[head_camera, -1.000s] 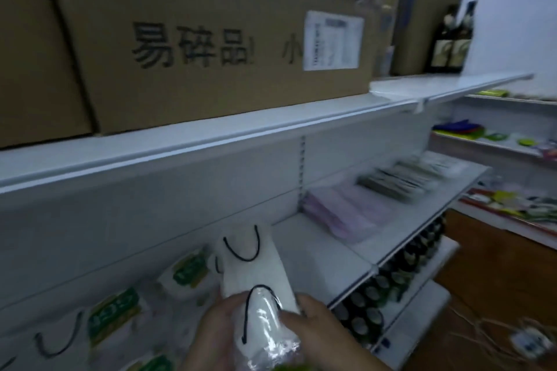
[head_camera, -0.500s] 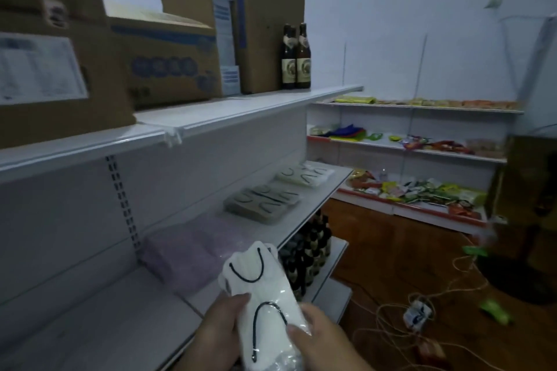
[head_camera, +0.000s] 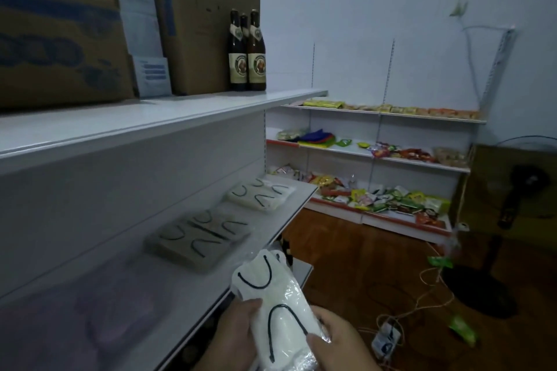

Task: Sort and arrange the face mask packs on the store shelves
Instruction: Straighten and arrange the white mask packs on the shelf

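**While carrying the white pack along the shelf**

While I am holding the pack [head_camera: 278, 307] out past the shelf [head_camera: 271, 221] edge, my left hand [head_camera: 238, 337] is curling round its left side and my right hand [head_camera: 337, 343] is pinching its right edge. I am judging it belongs with the white packs [head_camera: 260, 196] at the far end; squaring it flat on top should work. It is looking soft, white, clear-wrapped, with black ear loops.

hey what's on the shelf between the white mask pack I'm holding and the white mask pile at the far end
In the head view, one grey stack of mask packs lies between the held white mask pack and the far white pile.
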Motion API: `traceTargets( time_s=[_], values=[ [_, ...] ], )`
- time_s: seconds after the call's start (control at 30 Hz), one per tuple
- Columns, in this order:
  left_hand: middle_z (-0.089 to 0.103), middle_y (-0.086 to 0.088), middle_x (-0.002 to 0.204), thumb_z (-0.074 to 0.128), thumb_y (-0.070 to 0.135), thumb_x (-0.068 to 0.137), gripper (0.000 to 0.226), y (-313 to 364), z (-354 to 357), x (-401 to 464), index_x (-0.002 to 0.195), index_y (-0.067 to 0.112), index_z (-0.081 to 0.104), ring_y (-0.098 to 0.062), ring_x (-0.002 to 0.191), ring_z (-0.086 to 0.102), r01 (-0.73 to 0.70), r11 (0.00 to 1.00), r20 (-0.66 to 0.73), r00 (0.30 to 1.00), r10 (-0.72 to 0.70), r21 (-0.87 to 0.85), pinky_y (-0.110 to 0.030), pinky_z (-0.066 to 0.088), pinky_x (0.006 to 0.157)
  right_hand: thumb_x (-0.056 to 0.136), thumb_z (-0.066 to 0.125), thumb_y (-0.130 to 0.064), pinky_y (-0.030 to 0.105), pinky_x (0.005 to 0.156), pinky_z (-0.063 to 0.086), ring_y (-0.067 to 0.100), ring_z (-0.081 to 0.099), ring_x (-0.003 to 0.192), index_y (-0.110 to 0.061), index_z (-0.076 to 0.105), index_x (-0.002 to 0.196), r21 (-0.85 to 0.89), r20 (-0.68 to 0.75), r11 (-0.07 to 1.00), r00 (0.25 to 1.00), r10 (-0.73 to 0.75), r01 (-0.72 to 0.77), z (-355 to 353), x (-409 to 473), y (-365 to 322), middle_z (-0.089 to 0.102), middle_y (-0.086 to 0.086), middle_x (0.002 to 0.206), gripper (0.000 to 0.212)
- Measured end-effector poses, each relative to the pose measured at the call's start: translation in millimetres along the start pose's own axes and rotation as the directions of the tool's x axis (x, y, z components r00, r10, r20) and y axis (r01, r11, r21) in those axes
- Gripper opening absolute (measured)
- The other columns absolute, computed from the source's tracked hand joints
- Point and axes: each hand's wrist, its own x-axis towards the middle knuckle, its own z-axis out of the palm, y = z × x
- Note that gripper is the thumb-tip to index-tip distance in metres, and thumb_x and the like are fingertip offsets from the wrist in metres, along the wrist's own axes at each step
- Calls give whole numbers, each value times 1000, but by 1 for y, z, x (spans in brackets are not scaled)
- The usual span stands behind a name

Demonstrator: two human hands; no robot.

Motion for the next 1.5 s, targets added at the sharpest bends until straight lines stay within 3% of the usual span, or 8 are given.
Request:
traceTargets(
  time_s=[0.17, 0.4, 0.7, 0.87, 0.93, 1.07, 1.27, 1.5],
  values=[
    [46, -37, 134, 42, -7, 95, 18, 21, 27, 108, 111, -7, 51, -51, 124, 44, -60, 989, -24, 998, 64, 132, -46, 44, 81, 81, 60, -6, 18, 93, 48, -3, 64, 99, -30, 69, 107, -19, -58, 998, 997, 59, -60, -45, 83, -13, 72, -15, 102, 37],
    [66, -21, 118, 56, 6, 85, 41, 57, 63, 200, 126, 12, 55, -40, 106, 65, 92, 995, 193, 978, -82, -44, -52, 53, 86, 80, 64, -1, 20, 86, 53, 1, 67, 92, -23, 73, 102, 31, -94, 993, 989, 113, -110, -97, 181, -24, 74, -10, 98, 33],
    [73, -14, 83, 57, 2, 91, 7, 109, 105, 321, 95, 2, 62, -29, 74, 69, 51, 936, -223, 974, 30, 348, -32, 56, 55, 85, 61, 6, 42, 89, 53, 25, 65, 99, -11, 68, 104, 104, -36, 991, 995, 94, -89, -150, 350, 3, 71, 8, 104, 26],
    [65, -12, 106, 67, 4, 83, 46, 143, 131, 402, 125, 11, 50, -24, 76, 66, -56, 824, -398, 856, 330, 564, -27, 52, 49, 89, 51, 0, 18, 53, 50, 11, 67, 81, -24, 68, 99, -2, 103, 995, 990, 98, -98, -176, 459, -15, 70, -5, 96, 32],
    [59, -11, 112, 72, 7, 79, 65, 160, 133, 428, 134, 20, 40, -25, 82, 64, -65, 749, -439, 775, 454, 659, -29, 54, 56, 87, 50, 2, 18, 53, 49, 14, 68, 80, -17, 67, 103, -71, 139, 995, 987, 75, -66, -181, 499, -27, 69, -2, 97, 30],
    [60, 0, 98, 68, 20, 85, 25, 191, 126, 470, 107, 19, 56, -20, 92, 61, 68, 402, -339, 675, 655, 913, -26, 48, 71, 95, 45, -7, 25, 77, 51, 19, 61, 96, -18, 48, 131, -306, 207, 950, 978, 11, 55, -171, 575, -40, 52, 5, 125, 38],
    [66, -10, 112, 51, 24, 95, 26, 206, 105, 503, 109, 7, 64, -21, 105, 61, 346, 98, -321, 680, 659, 933, -30, 47, 88, 94, 43, -10, 23, 60, 43, 11, 56, 71, -25, 43, 129, -550, 332, 797, 941, -66, 250, -142, 629, -41, 63, -1, 95, 38],
    [57, -10, 126, 41, 21, 95, 31, 198, 96, 516, 114, 6, 60, -23, 118, 52, 559, -130, -386, 704, 596, 819, -31, 42, 97, 98, 44, -27, 15, 95, 33, 14, 48, 125, -20, 40, 137, -644, 464, 658, 883, -70, 391, -129, 640, -40, 50, 0, 136, 39]
  ],
)
